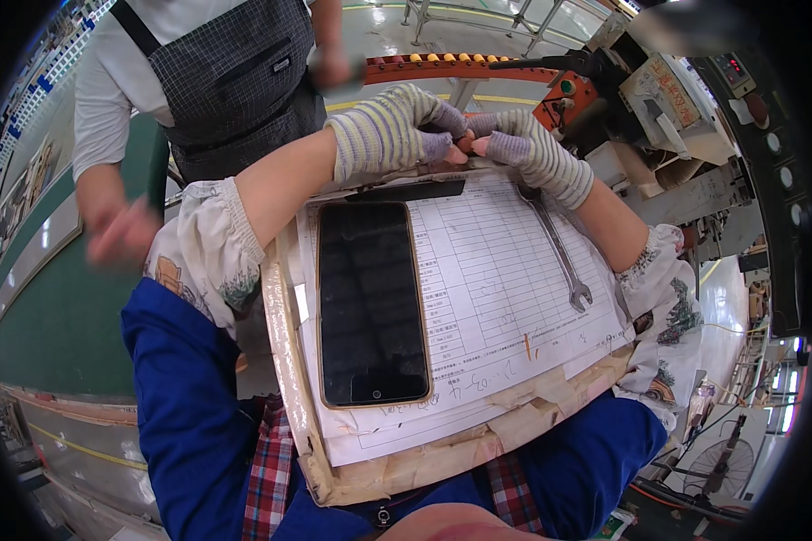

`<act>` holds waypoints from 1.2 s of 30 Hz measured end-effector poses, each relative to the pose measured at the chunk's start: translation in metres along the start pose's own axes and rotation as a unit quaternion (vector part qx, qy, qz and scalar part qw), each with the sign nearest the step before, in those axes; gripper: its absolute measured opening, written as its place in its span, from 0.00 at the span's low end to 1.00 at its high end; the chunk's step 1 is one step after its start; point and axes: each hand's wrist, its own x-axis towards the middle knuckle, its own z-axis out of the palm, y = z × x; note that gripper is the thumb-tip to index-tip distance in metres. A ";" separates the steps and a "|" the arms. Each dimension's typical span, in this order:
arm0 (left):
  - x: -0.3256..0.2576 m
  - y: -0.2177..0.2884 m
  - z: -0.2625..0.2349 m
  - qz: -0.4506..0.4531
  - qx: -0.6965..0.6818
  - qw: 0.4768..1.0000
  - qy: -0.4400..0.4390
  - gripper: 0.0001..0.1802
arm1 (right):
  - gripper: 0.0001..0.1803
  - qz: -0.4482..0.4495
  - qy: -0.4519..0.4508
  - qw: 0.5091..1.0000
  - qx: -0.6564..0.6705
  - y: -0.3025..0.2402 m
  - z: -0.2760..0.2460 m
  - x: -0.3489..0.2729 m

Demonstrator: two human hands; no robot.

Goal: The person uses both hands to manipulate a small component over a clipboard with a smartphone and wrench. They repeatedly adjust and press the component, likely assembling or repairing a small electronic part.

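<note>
My left hand [392,133] and my right hand [537,155], both in striped knit gloves with bare fingertips, meet beyond the far edge of a tape-edged board [460,458]. Their fingers are pinched together around something small and brownish, too hidden to name. Printed forms with handwriting [492,307] cover the board, below a dark strip [406,193] along its far side. A black smartphone [374,307] lies on the left of the papers, screen dark. On the right rests an open-end wrench [559,252], its near jaw pointing toward me.
Across at upper left stands a person in a checked apron [235,77], one hand blurred. A green surface [72,307] spans the left side. Behind my hands runs an orange roller conveyor [424,63]. Cardboard [663,95] and a control panel [735,77] stand right; a fan [722,467] is lower right.
</note>
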 end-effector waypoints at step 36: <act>0.000 0.002 0.007 0.143 0.191 0.971 0.029 0.13 | 0.24 -0.013 0.012 0.998 -0.057 0.013 -0.001 0.007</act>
